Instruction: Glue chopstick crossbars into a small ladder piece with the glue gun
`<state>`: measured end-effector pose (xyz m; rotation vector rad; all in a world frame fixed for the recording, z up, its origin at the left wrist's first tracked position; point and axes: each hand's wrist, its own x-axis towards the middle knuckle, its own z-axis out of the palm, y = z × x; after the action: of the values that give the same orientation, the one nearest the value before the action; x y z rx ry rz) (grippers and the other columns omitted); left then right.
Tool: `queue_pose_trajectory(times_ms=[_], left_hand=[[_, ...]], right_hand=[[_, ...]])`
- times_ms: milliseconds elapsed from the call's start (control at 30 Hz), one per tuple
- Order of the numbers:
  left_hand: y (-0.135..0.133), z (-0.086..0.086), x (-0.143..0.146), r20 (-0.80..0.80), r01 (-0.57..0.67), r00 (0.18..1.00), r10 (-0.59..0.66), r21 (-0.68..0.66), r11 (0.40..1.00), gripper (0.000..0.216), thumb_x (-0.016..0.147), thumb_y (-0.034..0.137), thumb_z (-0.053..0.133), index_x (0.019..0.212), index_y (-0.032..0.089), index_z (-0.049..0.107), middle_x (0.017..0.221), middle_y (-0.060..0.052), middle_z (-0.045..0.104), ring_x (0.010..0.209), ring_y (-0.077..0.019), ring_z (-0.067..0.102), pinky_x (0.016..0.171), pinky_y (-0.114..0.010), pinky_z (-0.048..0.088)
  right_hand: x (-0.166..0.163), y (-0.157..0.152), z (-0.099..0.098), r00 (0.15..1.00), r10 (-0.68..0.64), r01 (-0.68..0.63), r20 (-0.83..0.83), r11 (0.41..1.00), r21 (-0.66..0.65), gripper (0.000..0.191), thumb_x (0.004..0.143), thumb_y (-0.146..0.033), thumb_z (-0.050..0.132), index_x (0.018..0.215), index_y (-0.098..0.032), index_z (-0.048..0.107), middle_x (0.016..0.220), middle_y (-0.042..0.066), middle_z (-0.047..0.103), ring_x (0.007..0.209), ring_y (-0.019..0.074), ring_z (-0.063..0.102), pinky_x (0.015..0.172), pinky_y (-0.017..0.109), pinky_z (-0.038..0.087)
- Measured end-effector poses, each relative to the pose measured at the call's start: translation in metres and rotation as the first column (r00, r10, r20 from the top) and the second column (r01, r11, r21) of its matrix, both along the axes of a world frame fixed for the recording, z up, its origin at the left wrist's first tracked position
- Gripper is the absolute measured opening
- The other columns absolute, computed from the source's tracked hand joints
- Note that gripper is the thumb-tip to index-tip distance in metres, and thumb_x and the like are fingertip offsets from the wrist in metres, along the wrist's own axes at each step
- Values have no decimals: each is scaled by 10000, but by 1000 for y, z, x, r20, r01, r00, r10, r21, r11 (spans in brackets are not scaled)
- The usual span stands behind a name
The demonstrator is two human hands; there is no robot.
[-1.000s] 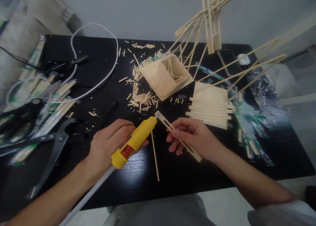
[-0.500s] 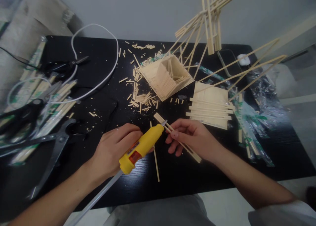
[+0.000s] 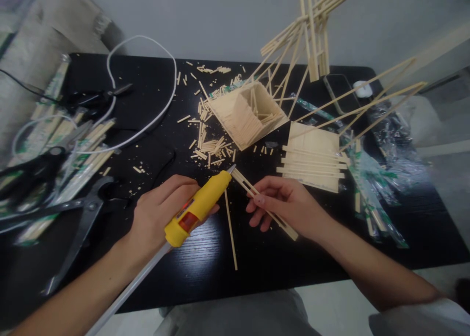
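Observation:
My left hand (image 3: 167,208) is wrapped round a yellow hot glue gun (image 3: 200,204), with a long translucent glue stick (image 3: 127,292) trailing from its back end. The metal nozzle meets the upper end of a narrow frame of wooden sticks (image 3: 273,213). That frame is pinched between the thumb and fingers of my right hand (image 3: 281,201), slanting down to the right. A single loose stick (image 3: 231,233) lies on the table below the glue gun, close to my left fingers. To the right rests a square wooden panel (image 3: 316,155) with several sticks across it.
A wooden stick structure (image 3: 253,110) stands at the back amid cut stick pieces (image 3: 211,147). Large pliers (image 3: 90,206), black-handled scissors (image 3: 55,152), packaged sticks (image 3: 88,155) and a white cable (image 3: 174,76) occupy the left. Plastic wrappers (image 3: 374,184) and a phone (image 3: 341,93) lie at right.
My left hand and the glue gun have shifted left and slightly up, bringing the nozzle from partway along the stick frame to its upper end. My right hand has barely moved.

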<state>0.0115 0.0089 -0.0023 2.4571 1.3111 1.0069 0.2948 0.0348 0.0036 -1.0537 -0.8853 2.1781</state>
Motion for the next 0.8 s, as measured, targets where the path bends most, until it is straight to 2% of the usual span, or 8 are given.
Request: queue_pose_trajectory(times_ms=[167,300,400,667,800], left_hand=[[-2,-1,0,-27,63,998,-63,5,998,176,1053,342,759,1076,185,686,1015,-39,764,769,-142,752,668,-249,575],[0,-3,-6,16,-42,999,41,8,999,176,1052,369,750,1098,204,709,1013,-38,776,831,-174,768,721,-276,612],[2,-1,-7,29,-88,996,89,-43,995,198,1071,407,717,1021,215,721,969,-34,782,879,-194,774,763,-293,623],[4,7,-1,44,-34,998,38,-84,996,284,1092,462,670,1003,201,737,938,-44,792,803,-182,761,719,-294,613],[6,10,-2,24,7,1000,-7,-21,1000,274,1089,445,688,1011,185,723,924,-43,783,786,-169,763,699,-271,605]], right_hand=[[0,0,-1,1000,-9,9,-13,1000,3,266,927,-349,952,951,-168,758,848,15,848,687,153,849,552,179,660],[1,0,0,1000,-11,11,-29,1000,18,221,949,-316,935,958,-166,772,861,16,856,701,147,854,567,173,668],[1,1,0,999,-12,12,-37,1000,21,197,956,-298,928,961,-168,779,864,15,859,711,146,858,578,171,673],[2,0,-1,999,0,0,-42,1000,21,179,964,-286,920,972,-168,786,878,17,866,709,142,859,586,171,679],[2,1,0,999,4,-4,-32,1000,20,195,962,-298,922,964,-165,779,879,18,863,705,141,855,589,175,677]])
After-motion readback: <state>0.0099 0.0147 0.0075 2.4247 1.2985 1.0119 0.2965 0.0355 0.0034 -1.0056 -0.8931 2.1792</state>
